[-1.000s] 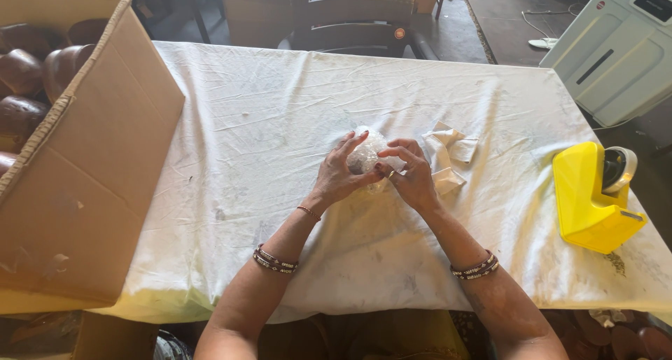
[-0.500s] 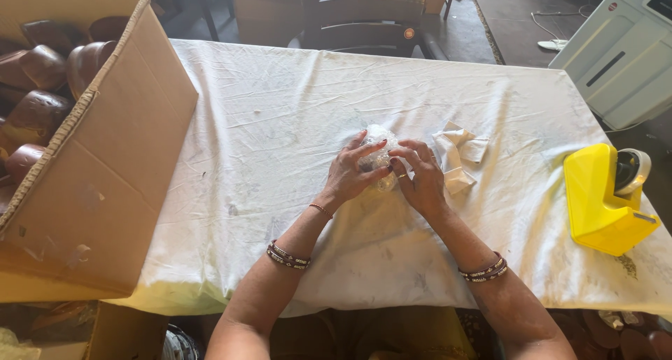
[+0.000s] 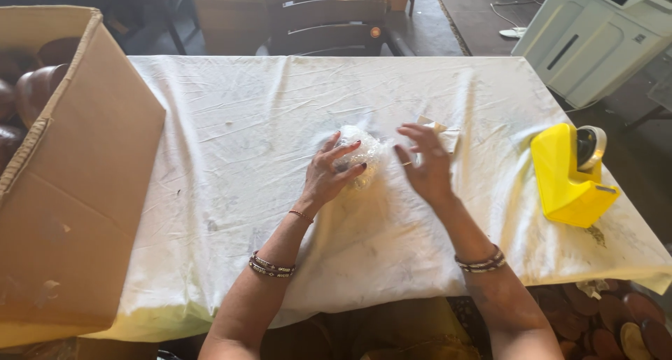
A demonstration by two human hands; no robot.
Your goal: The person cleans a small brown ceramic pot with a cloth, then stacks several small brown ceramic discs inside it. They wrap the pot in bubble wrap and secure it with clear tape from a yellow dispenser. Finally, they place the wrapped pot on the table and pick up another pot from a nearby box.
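Cardboard box (image 3: pixel 77 185), open, at the table's left edge, holding dark brown rounded pieces (image 3: pixel 31 94). White cloth (image 3: pixel 231 122), creased and smudged, covering the table. Left hand (image 3: pixel 327 176), fingers curled over a small bundle wrapped in clear plastic (image 3: pixel 358 150), which rests on the cloth near the middle. Right hand (image 3: pixel 427 164), fingers spread and loose, holding nothing, just beside the bundle. Crumpled pale paper (image 3: pixel 439 130), partly hidden behind that hand. Yellow tape dispenser (image 3: pixel 568 174), near the right edge.
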